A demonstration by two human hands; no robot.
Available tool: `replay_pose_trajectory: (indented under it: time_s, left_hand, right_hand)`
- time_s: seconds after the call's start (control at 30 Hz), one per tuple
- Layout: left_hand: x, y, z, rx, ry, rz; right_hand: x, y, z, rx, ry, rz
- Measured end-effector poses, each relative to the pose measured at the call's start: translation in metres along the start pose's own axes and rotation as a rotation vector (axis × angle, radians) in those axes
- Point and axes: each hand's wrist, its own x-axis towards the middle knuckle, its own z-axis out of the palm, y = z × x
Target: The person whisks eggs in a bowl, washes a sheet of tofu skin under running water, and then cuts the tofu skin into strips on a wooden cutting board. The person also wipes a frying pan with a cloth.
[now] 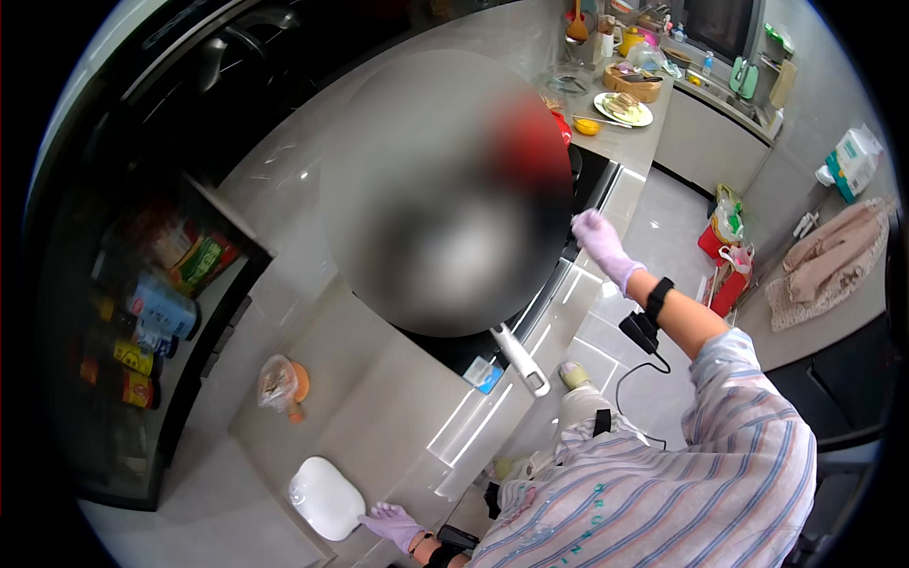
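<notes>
My left hand, in a lilac glove, has its fingers spread at the rim of a white plate; a fingertip appears to touch it. My right hand, gloved alike, is held with curled fingers by the front edge of the black cooktop; whether it holds anything cannot be told. A pan's white handle sticks out over the counter edge. A large blurred disc hides the pan's body and most of the cooktop. Beside the handle lies a small blue-and-white packet.
A plastic-wrapped container stands near the wall. Beyond the cooktop are an orange bowl, a plate of sliced food and a round wooden board with a knife. Packaged goods fill a shelf at the left. A black cable hangs by my right arm.
</notes>
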Motion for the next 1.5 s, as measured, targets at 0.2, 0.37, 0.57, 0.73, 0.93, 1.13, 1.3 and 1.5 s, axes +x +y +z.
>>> replay_pose_trajectory:
  time_s: [0.2,0.37,0.57,0.73,0.93,1.13,1.3,1.5]
  left_hand:
    - [-0.183,-0.064,0.101,0.578,-0.532,0.089]
    - [-0.301,-0.12,0.135,0.776,-0.698,0.213]
    - [-0.346,-0.151,0.132,0.679,-0.601,0.358]
    - [-0.355,-0.174,0.138,1.037,-0.376,0.61]
    - [-0.331,-0.189,0.146,1.246,-0.307,0.844]
    - [-0.307,-0.184,0.135,1.23,-0.374,0.873]
    - [-0.3,-0.171,0.137,1.231,-0.394,0.826]
    - [-0.302,-0.157,0.139,1.287,-0.396,0.884]
  right_hand:
    - [0.108,0.076,0.022,-0.961,-0.701,-0.968]
    - [0.156,0.085,0.052,-0.891,-1.122,-1.051]
    - [0.175,0.068,0.054,-0.907,-1.268,-1.179]
    - [0.22,0.053,0.072,-0.587,-1.407,-0.665]
    - [0.241,0.072,0.097,-0.352,-1.283,-0.046]
    - [0.209,0.077,0.07,-0.514,-0.839,-0.579]
    - [0.163,0.081,0.034,-0.828,-0.758,-1.166]
    - [0.135,0.094,0.044,-0.903,-0.904,-0.668]
